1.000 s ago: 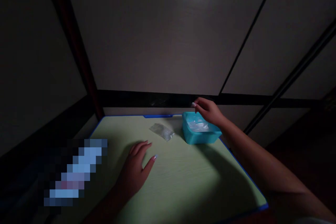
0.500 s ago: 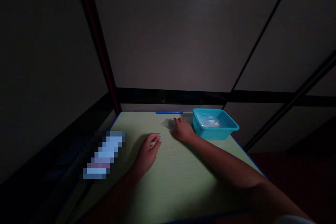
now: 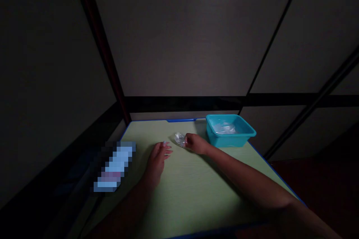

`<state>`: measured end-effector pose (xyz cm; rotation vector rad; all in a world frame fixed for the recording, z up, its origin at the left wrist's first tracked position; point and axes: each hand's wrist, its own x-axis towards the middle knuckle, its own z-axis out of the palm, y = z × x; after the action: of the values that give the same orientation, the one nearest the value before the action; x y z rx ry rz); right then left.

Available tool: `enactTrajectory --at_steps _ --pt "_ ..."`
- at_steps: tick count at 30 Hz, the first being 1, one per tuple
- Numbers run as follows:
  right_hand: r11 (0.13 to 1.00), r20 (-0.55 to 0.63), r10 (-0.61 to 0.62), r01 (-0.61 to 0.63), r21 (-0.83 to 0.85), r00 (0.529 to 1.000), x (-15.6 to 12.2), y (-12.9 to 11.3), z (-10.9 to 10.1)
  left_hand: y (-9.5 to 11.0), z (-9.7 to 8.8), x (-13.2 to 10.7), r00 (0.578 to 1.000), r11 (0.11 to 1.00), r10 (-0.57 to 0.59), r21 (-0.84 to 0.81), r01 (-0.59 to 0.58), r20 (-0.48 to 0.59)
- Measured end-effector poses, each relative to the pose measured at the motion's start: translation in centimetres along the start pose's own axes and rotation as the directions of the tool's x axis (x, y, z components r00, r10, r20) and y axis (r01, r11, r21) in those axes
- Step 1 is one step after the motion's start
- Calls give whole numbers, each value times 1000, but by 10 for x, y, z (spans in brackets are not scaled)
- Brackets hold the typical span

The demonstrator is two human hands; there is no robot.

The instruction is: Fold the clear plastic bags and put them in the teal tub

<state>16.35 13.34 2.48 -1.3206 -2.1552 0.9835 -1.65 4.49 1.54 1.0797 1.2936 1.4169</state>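
A crumpled clear plastic bag (image 3: 180, 139) is pinched in the fingers of my right hand (image 3: 196, 143), low over the pale green table (image 3: 193, 190). To the left of it, my left hand (image 3: 157, 160) is open with its fingers apart, holding nothing and not touching the bag. Just right of my right hand stands a turquoise plastic basket (image 3: 231, 141). Inside the basket lie more pieces of clear plastic (image 3: 225, 128), whose exact shape I cannot make out.
A blurred-out, screen-like thing (image 3: 115, 166) is at the table's left side. Behind the table rises a dark panelled wall (image 3: 182, 52) with a black band. A blue strip (image 3: 181, 120) edges the table's far side.
My right hand has closed on the plastic bag, which is now bunched up and slightly nearer me. The fingers of my left hand have spread from a loose curl.
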Motion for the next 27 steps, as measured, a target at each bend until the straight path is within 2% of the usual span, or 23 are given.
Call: enactTrajectory --at_steps 3,7,9,13,16,19,23,27 --pt "954 11 -127 120 275 992 -26 -13 12 1 2 -5 999 1000 0 -24 1 49" --pt "840 20 -217 176 514 976 -60 -22 18 2 10 -15 965 1000 -6 -4 7 262" --pt "803 3 -216 176 569 976 -72 -22 15 2 12 -16 954 1000 2 25 -10 300" --pt "720 -83 -156 171 673 984 -85 -14 5 4 9 -13 963 995 6 95 -32 268" --pt "674 -157 -95 180 717 983 -89 -6 0 7 7 -13 969 991 -26 136 -8 245" --pt "623 -226 -32 196 757 974 -89 2 1 8 8 -18 958 982 -86 183 36 274" --pt "560 -171 -97 196 805 980 -92 4 5 6 12 -27 928 964 -173 249 91 330" --pt "550 -51 -201 155 821 978 -99 -2 11 10 12 -29 937 974 -104 225 29 333"
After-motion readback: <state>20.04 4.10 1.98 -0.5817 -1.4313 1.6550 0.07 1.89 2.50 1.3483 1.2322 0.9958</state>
